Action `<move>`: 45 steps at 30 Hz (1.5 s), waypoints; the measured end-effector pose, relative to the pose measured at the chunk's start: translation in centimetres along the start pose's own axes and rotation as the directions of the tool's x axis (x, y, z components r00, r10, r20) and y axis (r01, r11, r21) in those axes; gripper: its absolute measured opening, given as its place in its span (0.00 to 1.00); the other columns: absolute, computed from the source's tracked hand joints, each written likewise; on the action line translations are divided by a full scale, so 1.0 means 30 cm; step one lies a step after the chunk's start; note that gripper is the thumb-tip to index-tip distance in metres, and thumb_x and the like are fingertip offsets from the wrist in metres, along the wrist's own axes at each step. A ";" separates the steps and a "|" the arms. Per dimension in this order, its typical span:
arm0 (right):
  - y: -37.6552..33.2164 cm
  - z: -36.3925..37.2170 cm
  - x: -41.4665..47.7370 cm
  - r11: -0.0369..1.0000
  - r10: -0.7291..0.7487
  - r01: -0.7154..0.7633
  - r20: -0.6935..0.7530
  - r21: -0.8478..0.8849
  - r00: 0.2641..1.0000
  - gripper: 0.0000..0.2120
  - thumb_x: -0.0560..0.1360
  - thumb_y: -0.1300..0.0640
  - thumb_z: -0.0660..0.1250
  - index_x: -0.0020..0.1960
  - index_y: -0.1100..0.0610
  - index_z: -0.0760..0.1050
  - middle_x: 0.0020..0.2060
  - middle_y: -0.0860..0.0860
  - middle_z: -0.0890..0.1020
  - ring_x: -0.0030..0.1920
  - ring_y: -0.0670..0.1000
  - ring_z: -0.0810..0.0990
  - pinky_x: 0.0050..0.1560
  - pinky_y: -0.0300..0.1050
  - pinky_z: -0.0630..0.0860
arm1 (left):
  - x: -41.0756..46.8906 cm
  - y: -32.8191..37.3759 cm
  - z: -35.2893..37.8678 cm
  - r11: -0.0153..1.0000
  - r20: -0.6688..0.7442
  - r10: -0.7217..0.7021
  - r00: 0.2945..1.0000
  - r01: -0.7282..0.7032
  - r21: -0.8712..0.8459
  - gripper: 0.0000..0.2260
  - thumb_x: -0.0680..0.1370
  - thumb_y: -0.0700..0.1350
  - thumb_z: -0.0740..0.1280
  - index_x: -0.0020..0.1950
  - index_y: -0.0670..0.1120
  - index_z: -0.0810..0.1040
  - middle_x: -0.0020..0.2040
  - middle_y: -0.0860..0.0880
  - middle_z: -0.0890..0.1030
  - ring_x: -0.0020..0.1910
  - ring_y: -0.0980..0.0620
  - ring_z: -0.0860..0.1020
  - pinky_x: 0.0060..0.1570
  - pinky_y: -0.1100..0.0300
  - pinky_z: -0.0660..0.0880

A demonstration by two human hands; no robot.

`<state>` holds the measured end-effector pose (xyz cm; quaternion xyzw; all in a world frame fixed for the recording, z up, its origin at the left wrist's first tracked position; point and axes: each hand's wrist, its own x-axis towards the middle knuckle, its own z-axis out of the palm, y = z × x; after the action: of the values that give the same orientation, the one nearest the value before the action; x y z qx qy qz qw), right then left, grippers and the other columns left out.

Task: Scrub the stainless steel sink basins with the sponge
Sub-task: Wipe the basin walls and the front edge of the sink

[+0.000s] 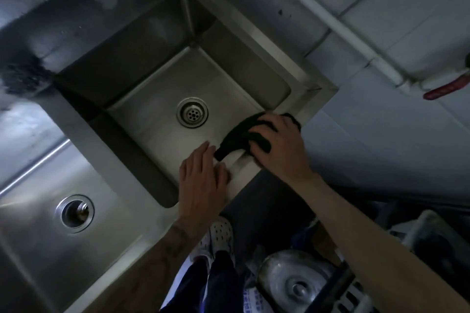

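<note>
While the left basin (38, 236) sits bare, the left hand (203, 185) lies flat and open on the front rim of the right basin (152, 119). Beside it, the right hand (277, 145) presses the dark green sponge (244, 134) on that rim.

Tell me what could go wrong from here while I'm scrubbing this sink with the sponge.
The dark sponge under your right hand sits on the sink's front rim, partly hanging into the basin, so a hard push could slide it off the edge. Your left hand is braced flat on that same rim, which may be slick if wet. Pots and clutter crowd the floor beside your feet, a tripping hazard if you step sideways.
</note>
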<state>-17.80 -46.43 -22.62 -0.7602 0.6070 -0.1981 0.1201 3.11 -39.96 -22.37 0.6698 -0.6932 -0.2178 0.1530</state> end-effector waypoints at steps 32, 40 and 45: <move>-0.393 0.179 -0.176 0.979 0.184 -0.193 -0.138 -0.058 0.973 0.12 0.76 0.49 0.71 0.57 0.52 0.83 0.61 0.53 0.79 0.57 0.57 0.76 0.60 0.50 0.70 | -0.418 -0.380 -0.126 0.978 -0.118 -0.052 0.992 0.074 0.196 0.24 0.85 0.52 0.57 0.76 0.38 0.71 0.80 0.39 0.69 0.81 0.39 0.65 0.79 0.40 0.63; -0.706 0.331 -0.431 0.995 0.068 -0.063 -0.057 0.083 0.996 0.12 0.78 0.47 0.72 0.58 0.52 0.83 0.61 0.52 0.80 0.62 0.55 0.77 0.62 0.52 0.73 | -0.436 -0.393 -0.157 0.995 -0.118 -0.018 0.993 0.030 0.100 0.19 0.84 0.40 0.64 0.74 0.34 0.74 0.78 0.35 0.71 0.78 0.35 0.70 0.76 0.36 0.67; -0.716 0.296 -0.405 0.994 0.090 -0.080 -0.131 0.077 0.987 0.11 0.75 0.47 0.75 0.52 0.54 0.83 0.59 0.52 0.80 0.59 0.56 0.77 0.60 0.54 0.74 | -0.528 -0.510 -0.262 0.991 -0.120 -0.069 0.990 0.082 0.108 0.20 0.81 0.41 0.64 0.71 0.35 0.76 0.78 0.36 0.72 0.75 0.35 0.73 0.73 0.36 0.70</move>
<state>2.73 -30.12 -23.36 -0.7138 0.6380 -0.2653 0.1143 21.14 -25.08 -22.10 0.7148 -0.6683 -0.1446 0.1466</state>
